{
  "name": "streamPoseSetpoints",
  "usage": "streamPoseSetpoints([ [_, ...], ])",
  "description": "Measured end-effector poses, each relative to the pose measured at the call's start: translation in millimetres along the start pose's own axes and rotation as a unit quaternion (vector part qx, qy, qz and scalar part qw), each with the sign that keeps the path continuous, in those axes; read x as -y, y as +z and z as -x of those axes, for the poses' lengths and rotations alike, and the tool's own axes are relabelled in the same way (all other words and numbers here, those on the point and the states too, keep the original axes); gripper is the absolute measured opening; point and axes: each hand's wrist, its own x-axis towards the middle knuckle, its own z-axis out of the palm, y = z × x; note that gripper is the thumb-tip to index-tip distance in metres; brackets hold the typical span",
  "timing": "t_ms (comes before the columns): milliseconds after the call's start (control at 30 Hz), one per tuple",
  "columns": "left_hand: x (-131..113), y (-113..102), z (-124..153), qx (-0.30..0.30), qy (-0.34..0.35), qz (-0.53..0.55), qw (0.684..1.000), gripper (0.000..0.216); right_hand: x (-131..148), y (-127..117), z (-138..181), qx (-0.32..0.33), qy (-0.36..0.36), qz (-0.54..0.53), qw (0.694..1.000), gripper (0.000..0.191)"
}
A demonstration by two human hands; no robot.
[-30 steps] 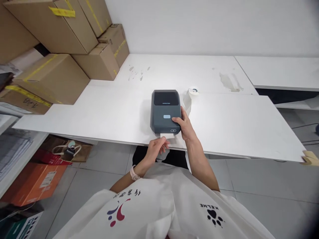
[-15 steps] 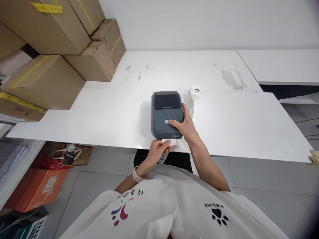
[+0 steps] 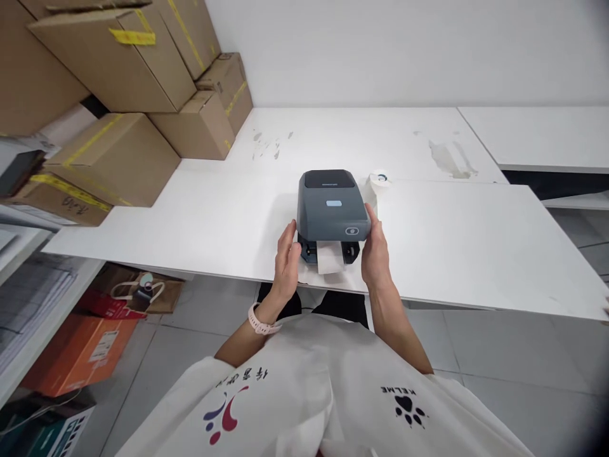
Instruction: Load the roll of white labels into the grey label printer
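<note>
A dark grey label printer stands near the table's front edge, its lid raised at the front. A white paper strip comes out from beneath the lid, over the dark inner parts. My left hand is upright along the printer's left side, fingers stretched out, at or just touching the lid's edge. On the other side, my right hand grips the lid's right edge; its thumb is hidden. A roll of white paper sits behind the printer to the right, its paper running toward the printer.
Cardboard boxes with yellow tape are stacked on the left of the white table. A white wall rises behind. Below left are an orange box and a shelf of papers.
The printer's lid has lifted at the front. My left hand has let go of the paper strip and moved to the printer's left side. My right thumb has left the lid's top.
</note>
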Motion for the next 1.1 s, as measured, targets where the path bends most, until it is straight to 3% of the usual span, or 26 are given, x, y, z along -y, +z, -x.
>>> streamPoseSetpoints([
  [100,-2.9,5.0,-26.8,-0.002,0.005,0.023,1.0,0.058,7.3,2.4,-17.5,0.016,-0.057,0.033,0.998,0.079],
  [200,4.8,8.9,-55.3,-0.018,-0.037,0.006,0.999,0.061,21.0,6.7,-50.3,0.026,-0.115,0.08,0.99,0.081],
  [333,22.5,14.5,-84.2,0.028,-0.107,-0.027,0.993,0.073,39.4,16.1,-108.4,0.011,-0.192,0.158,0.968,0.076],
  [533,26.6,18.9,-101.4,0.04,-0.11,-0.072,0.99,0.082,48.4,29.9,-188.5,0.006,-0.219,0.225,0.949,0.083],
  [667,20.8,18.3,-101.5,0.049,-0.1,-0.094,0.989,0.08,54.6,30.4,-181.3,-0.033,-0.247,0.247,0.937,0.084],
  [767,20.1,18.3,-100.3,0.04,-0.104,-0.098,0.989,0.08,57.1,26.0,-147.9,-0.085,-0.311,0.279,0.905,0.064],
  [800,20.6,18.2,-100.2,0.039,-0.108,-0.103,0.988,0.081,56.1,25.1,-137.4,-0.062,-0.317,0.301,0.897,0.056],
  [867,21.9,18.1,-100.3,0.039,-0.116,-0.123,0.985,0.086,50.9,26.1,-123.0,0.071,-0.285,0.388,0.874,0.045],
  [967,24.6,17.8,-101.5,0.032,-0.105,-0.144,0.983,0.094,37.3,35.8,-118.5,0.306,-0.183,0.546,0.759,0.039],
  [1033,26.6,17.7,-102.5,0.026,-0.09,-0.144,0.985,0.097,28.4,45.4,-122.0,0.381,-0.141,0.588,0.699,0.035],
  [1100,28.0,17.6,-103.1,0.024,-0.086,-0.142,0.986,0.098,24.5,53.5,-126.6,0.424,-0.125,0.582,0.683,0.028],
])
